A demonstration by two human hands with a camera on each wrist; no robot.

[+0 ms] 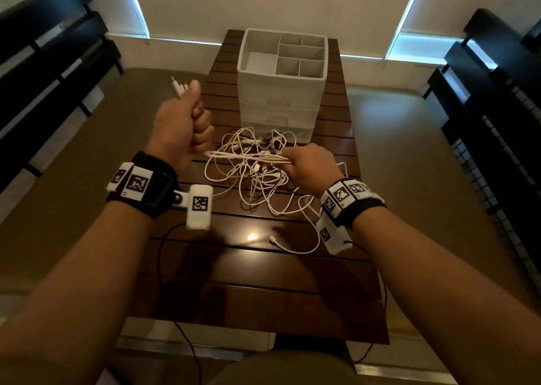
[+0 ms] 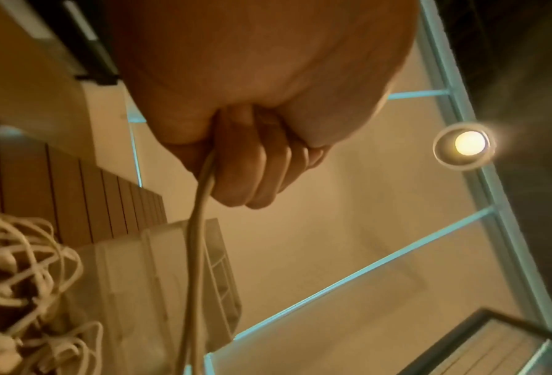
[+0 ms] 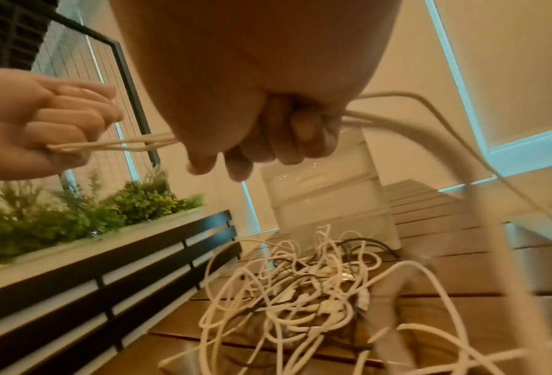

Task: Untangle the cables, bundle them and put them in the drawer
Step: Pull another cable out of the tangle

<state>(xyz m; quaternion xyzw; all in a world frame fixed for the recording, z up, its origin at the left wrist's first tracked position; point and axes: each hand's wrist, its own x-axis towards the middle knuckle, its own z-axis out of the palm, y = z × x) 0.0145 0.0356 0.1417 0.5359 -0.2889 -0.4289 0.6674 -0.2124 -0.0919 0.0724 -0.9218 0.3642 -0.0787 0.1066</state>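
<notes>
Cables: we see a messy pile of thin white cables [image 1: 257, 162] on the dark brown wooden slat counter [image 1: 263, 282], just in front of the drawers.
Held strands: we hold a few white strands [image 1: 243, 155] pulled straight between our two hands, above the pile.
Left hand: our left hand [image 1: 181, 127] is a raised fist around the strands, and small white plugs [image 1: 180, 84] stick out the top.
Right hand: our right hand [image 1: 308, 166] is curled around the other end, low over the pile.
Drawers: the white plastic drawer box [image 1: 281, 92] has all its drawers closed, with an open tray of little sections on top.
Loose end: one white plug end [image 1: 273, 239] lies alone nearer us.
</notes>
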